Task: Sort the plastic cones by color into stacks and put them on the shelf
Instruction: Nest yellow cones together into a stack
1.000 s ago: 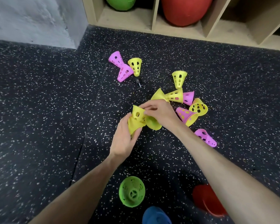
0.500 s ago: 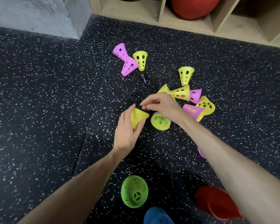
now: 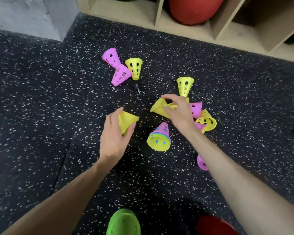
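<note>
Speckled floor (image 3: 41,116) (rubber) bears scattered cones (image 3: 134,67).

yellow cones (image 3: 185,85), pink cones (image 3: 120,76), scattered, perhaps nested

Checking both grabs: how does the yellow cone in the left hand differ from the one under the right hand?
The left hand grips its yellow cone clear of the pile; the right hand pinches a floor cone beside the pile. The held cone points right, the floor cone's wide mouth faces left. Both are yellow.
</note>
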Motion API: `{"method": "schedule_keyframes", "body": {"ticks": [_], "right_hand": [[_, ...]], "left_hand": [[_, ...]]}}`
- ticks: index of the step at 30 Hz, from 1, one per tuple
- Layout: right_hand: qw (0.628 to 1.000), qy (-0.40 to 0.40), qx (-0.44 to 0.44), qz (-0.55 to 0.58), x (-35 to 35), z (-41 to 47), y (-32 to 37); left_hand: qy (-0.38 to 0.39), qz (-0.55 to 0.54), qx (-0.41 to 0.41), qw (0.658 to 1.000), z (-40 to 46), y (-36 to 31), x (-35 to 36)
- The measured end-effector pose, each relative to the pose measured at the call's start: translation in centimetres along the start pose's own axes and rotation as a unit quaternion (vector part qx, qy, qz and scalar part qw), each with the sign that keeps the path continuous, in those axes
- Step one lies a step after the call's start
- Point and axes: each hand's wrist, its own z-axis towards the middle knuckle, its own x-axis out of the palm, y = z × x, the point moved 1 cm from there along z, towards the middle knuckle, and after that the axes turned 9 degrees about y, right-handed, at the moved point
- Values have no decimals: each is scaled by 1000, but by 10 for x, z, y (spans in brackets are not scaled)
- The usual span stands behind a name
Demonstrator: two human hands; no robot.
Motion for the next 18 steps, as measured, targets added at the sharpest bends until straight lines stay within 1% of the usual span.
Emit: {"method": "schedule_keyframes", "body": {"ticks": [3,6,10,15,18], "right_hand": [[999,11,6,-40,11,6,-4],[997,32,36,-67,18,13,-4],[997,-7,55,-53,22,12,3],[996,-26,74,-48,20,7,5],[994,-61,79,-48,16,7,5]], "left_hand": [[3,-7,0,1000,1,-3,1],[10,-7,6,1000,1,-4,2],[15,2,0,1000,2,-4,3],[14,9,0,1000,2,-6,4],[15,22,8,1000,1,-7,5]]}}
